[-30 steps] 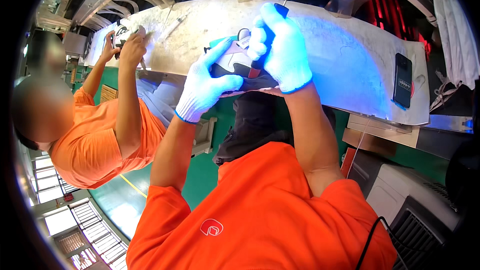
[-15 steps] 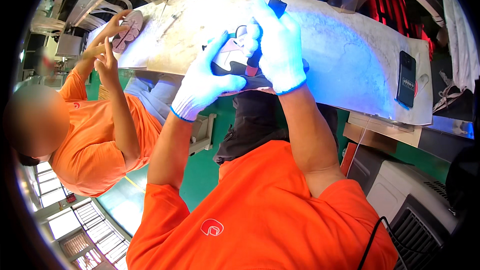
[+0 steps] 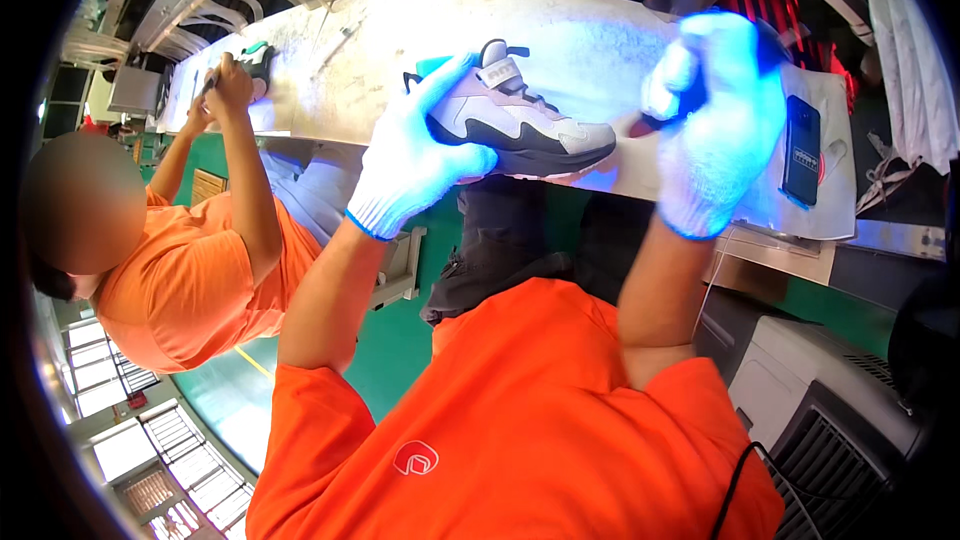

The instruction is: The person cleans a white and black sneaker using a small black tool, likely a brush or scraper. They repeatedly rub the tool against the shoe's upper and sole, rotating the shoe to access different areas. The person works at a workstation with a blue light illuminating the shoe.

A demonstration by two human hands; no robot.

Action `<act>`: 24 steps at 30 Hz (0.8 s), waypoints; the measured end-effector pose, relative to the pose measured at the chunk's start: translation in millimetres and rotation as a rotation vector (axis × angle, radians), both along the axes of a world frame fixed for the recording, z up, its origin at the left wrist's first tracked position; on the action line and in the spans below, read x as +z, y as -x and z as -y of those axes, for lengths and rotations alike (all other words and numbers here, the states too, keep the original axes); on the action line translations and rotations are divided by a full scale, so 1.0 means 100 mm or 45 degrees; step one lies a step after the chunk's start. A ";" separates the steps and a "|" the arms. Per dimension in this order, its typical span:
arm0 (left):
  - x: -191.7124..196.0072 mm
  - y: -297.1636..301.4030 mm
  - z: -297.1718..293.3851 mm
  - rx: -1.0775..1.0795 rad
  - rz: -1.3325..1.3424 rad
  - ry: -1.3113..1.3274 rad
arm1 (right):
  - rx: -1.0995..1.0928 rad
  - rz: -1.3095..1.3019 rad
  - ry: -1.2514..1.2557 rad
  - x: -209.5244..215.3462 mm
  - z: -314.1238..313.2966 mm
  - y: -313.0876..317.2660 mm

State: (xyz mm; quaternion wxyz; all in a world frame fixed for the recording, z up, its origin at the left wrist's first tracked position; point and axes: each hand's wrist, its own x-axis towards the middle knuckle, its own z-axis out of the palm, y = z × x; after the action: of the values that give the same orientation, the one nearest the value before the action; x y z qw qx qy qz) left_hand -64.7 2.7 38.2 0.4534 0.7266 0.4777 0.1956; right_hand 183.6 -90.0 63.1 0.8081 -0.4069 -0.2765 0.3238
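Head view: left hand (image 3: 415,155) is gripping a shoe (image 3: 525,125) at the heel — holding it over the surface (image 3: 600,30) edge. Right hand (image 3: 715,125) is closing around a dark tool (image 3: 690,105), just beside the toe — phone (image 3: 802,150) lying near.

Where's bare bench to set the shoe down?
Bare patch on the workbench behind the sneaker, up to the far edge. Another stretch between the left hand and the co-worker's hands. Crowded at the right end: the right hand with its dark tool sits beside the phone.
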 end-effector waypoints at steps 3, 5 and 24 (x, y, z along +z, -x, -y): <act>0.00 0.01 0.05 0.016 -0.101 -0.111 | 0.266 1.186 0.463 -0.16 -0.04 -0.24; 0.00 -0.01 0.04 0.006 -0.075 -0.111 | 0.533 1.532 0.544 -0.22 0.02 -0.09; 0.02 -0.01 0.24 0.050 -0.351 -0.387 | 0.359 1.904 0.681 -0.39 0.27 0.40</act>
State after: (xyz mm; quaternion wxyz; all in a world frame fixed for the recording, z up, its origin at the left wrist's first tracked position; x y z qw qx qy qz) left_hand -63.8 -21.2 40.5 0.2649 0.7972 0.5143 0.1727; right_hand 143.3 -117.3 23.7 0.2359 -0.6569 -0.7060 0.1200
